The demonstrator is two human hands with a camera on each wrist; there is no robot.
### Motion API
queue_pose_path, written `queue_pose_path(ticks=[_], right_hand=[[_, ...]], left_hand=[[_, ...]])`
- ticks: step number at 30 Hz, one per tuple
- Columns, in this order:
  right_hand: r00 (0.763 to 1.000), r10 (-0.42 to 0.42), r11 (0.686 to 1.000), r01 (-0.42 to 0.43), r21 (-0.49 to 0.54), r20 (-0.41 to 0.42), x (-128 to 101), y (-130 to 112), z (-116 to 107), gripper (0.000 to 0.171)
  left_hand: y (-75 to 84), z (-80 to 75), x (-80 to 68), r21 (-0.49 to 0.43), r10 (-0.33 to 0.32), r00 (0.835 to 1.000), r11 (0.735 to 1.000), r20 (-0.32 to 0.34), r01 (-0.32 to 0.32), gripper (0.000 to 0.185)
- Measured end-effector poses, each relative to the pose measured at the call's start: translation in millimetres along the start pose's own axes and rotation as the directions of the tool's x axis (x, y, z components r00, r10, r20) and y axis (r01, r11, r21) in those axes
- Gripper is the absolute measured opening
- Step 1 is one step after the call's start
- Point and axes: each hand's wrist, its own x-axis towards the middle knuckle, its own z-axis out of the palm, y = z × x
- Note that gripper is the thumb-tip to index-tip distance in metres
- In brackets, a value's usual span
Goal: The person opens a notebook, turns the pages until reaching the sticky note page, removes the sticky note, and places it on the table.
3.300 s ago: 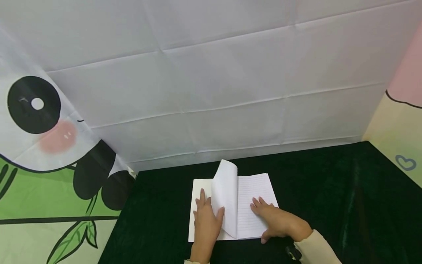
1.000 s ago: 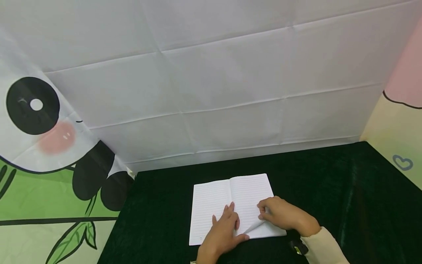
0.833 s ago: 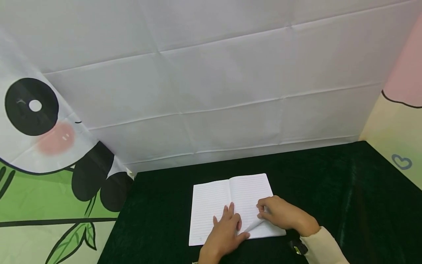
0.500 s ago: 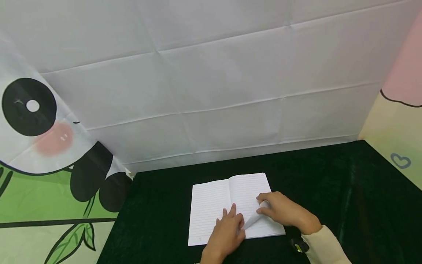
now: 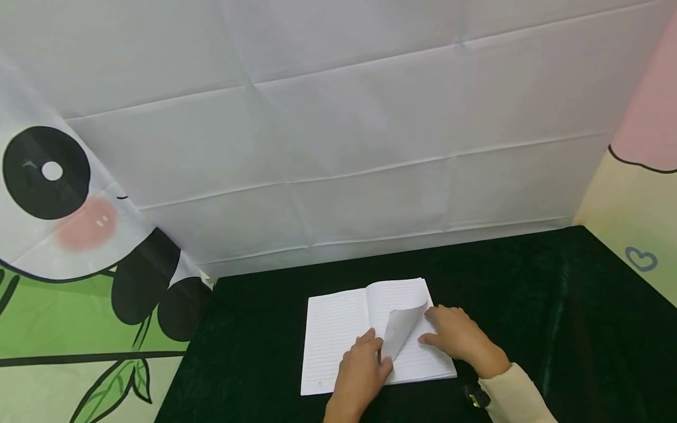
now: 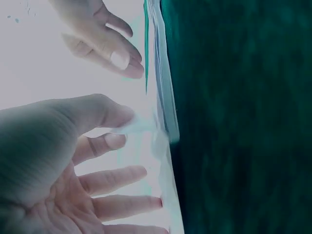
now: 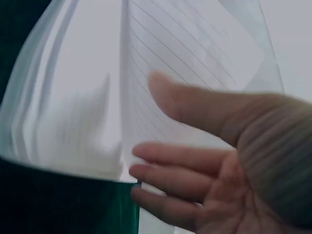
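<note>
A lined notebook (image 5: 330, 341) lies spread on dark green cloth in the head view. One of its right-hand pages (image 5: 400, 330) is lifted and curls toward the spine. My left hand (image 5: 359, 371) pinches that page near its lower edge; in the left wrist view its thumb (image 6: 105, 111) and index finger meet at the paper. Relaxed fingers and a raised thumb show on my right hand (image 5: 459, 336), which is by the notebook's right edge and holds nothing. In the right wrist view, lined paper (image 7: 161, 44) stands up behind this hand (image 7: 209, 161).
Dark green velvety cloth (image 5: 518, 294) covers the table around the notebook. Behind it hangs a creased white sheet (image 5: 338, 147). Cartoon-printed panels flank both sides, and a dark device (image 5: 478, 396) sits at my right wrist, beside a cream sleeve (image 5: 515, 396).
The earlier page now lies flat on the left. My right hand has lifted the following page's corner and let it go; the page has curled farther left, and my left hand has taken hold of it.
</note>
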Motion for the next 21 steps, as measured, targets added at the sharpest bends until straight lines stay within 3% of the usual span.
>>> queue_pose_path(ticks=[6,11,13,17,19,21], right_hand=[[0.982,-0.119,0.992,0.123,-0.016,0.149,-4,-6,12,0.087],[0.963,-0.140,0.990,0.135,0.034,0.230,-6,-9,17,0.110],[0.959,-0.128,0.992,0.125,0.028,0.252,-6,-10,18,0.114],[0.952,-0.118,0.991,0.131,-0.027,0.282,-5,-10,19,0.117],[0.950,-0.117,0.989,0.138,-0.055,0.288,-5,-10,19,0.118],[0.948,-0.115,0.988,0.142,-0.069,0.295,-4,-11,19,0.118]], left_hand=[[-8.2,-4.8,4.1,-0.074,-0.059,0.995,0.996,-0.085,0.053,0.012],[-12.5,-6.3,7.8,-0.075,-0.080,0.980,0.995,-0.180,0.068,0.013],[-14.8,-8.8,9.5,-0.056,-0.111,0.964,0.993,-0.241,0.100,0.020],[-24.0,-17.6,11.7,-0.028,-0.185,0.916,0.982,-0.356,0.187,0.031],[-30.6,-22.2,12.0,-0.017,-0.210,0.900,0.975,-0.382,0.220,0.022],[-36.9,-26.5,11.6,-0.010,-0.226,0.894,0.970,-0.386,0.241,0.010]])
